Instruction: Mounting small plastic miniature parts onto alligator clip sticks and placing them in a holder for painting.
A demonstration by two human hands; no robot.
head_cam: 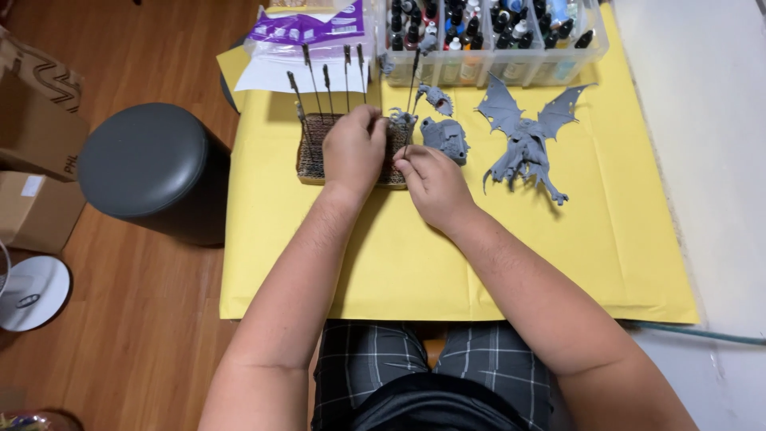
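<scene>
Head view: left hand rests fingers-down on the cardboard block, steadying it, while right hand pinches a thin stick w/ a small grey part clipped on it, at the block's right end; best to keep the block pinned and the stick upright, I'd say. Room is tight: more sticks stand just far-left, a grey chunk sits just right, winged figure beyond, paint tray at the far edge; near half of the yellow sheet is bare.

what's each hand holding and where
Right hand pinches a thin stick near its lower end. Left hand rests on the cardboard block; any grip is hidden.
</scene>
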